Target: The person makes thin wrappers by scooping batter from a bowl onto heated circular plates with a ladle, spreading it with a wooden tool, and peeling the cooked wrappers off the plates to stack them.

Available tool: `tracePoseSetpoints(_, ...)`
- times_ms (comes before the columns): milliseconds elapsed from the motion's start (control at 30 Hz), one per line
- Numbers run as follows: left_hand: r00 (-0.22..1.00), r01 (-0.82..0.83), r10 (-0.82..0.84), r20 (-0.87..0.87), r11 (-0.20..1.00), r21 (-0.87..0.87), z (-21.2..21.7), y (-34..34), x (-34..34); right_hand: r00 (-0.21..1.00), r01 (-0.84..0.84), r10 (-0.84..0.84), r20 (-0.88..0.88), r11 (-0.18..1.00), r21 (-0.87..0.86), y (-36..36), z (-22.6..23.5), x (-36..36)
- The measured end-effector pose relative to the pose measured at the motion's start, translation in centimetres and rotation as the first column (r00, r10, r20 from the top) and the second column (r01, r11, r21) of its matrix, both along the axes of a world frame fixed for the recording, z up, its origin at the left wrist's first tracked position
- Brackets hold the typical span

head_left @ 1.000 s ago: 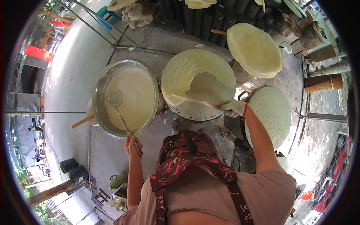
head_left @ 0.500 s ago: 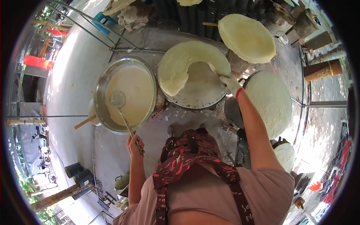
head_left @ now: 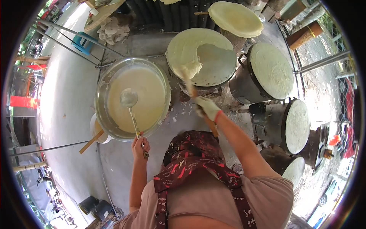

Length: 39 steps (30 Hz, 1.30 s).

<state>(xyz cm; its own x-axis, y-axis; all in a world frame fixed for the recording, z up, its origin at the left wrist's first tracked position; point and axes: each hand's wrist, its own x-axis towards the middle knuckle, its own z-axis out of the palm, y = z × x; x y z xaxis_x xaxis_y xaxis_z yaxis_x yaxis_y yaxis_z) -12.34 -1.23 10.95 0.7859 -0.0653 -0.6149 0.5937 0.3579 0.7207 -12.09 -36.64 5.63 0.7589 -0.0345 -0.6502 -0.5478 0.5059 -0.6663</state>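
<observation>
My left hand (head_left: pixel 140 148) is closed round the handle of a metal ladle (head_left: pixel 129 98). The ladle's bowl rests at the surface of pale batter (head_left: pixel 148 91) in a wide metal basin (head_left: pixel 100 95). On my right hand (head_left: pixel 207 108) is a whitish glove, its fingers wrapped round a wooden spreader (head_left: pixel 193 90) blurred by motion. The spreader's far end meets a thick lump of batter (head_left: pixel 191 67) at the near side of a round griddle (head_left: pixel 215 64). Batter coats the griddle's left and far parts; grey surface shows at the right.
Several drum stoves with pale, coated tops stand at the right, among them a large one (head_left: pixel 271 70) and a smaller one (head_left: pixel 297 126). A round flatbread-like sheet (head_left: pixel 236 19) lies beyond the griddle. Left of the basin, a wooden stick (head_left: pixel 91 142) leans from a white container.
My right hand has come from the griddle's right edge toward me and left, bringing the spreader to the near side. Batter now lies thicker there. My left hand still holds the ladle.
</observation>
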Motion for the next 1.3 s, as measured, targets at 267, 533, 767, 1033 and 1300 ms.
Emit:
tracePoseSetpoints(267, 0.996, 0.083, -0.083, 0.013, 0.996, -0.030, 2.0, 8.8, -0.9, 0.876, 0.477, -0.479, 0.054, 0.843, -0.250, 12.6, -6.0, 1.5)
tracePoseSetpoints(533, 0.995, 0.092, -0.096, -0.007, 0.971, -0.219, 1.0, 10.3, -0.5, 0.907, 0.363, -0.411, 0.090, 0.655, -0.662, 9.6, -9.3, 2.4)
tracePoseSetpoints(767, 0.989, 0.148, -0.149, 0.024, 0.931, -0.333, 0.8, 7.5, -1.1, 0.862, 0.474, -0.506, 0.031, 0.784, -0.401, 7.9, -8.2, -0.9)
tracePoseSetpoints(1033, 0.986, 0.165, -0.149, 0.076, 0.937, -0.307, 1.4, 0.1, -2.9, 0.984, 0.157, -0.177, -0.001, 0.877, -0.455, 0.5, -4.4, -5.5)
tracePoseSetpoints(1300, 0.988, 0.153, -0.129, 0.087, 0.900, -0.408, 2.5, -10.9, -5.5, 0.999, -0.040, 0.021, -0.034, 0.591, -0.806, -14.6, -2.8, -7.9)
